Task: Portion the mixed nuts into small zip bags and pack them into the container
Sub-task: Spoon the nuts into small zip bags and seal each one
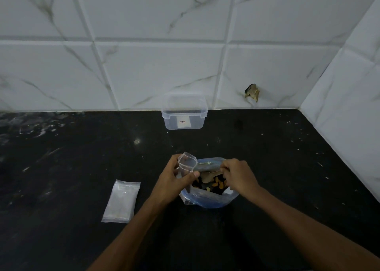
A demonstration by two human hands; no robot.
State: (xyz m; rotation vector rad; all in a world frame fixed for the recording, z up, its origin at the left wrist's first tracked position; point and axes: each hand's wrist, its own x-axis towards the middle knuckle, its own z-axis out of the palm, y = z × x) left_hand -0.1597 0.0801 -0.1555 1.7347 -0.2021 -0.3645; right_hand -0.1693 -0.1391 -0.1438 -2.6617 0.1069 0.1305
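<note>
Stack of empty zip bags [121,201], flat on the counter [267,168], well left of the nut bag [207,190]; left hand [174,180] at the nut bag's left rim, pinching one small zip bag [186,163], mouth up; mixed nuts [216,183] inside the nut bag; right hand [238,177] gripping a spoon [211,175] over them; clear container [184,111] well behind, lidless; risk: small bag's narrow, floppy mouth might fold, scattering nuts

A home kitchen: black stone counter [267,168], marble-look wall tiles [156,73].
</note>
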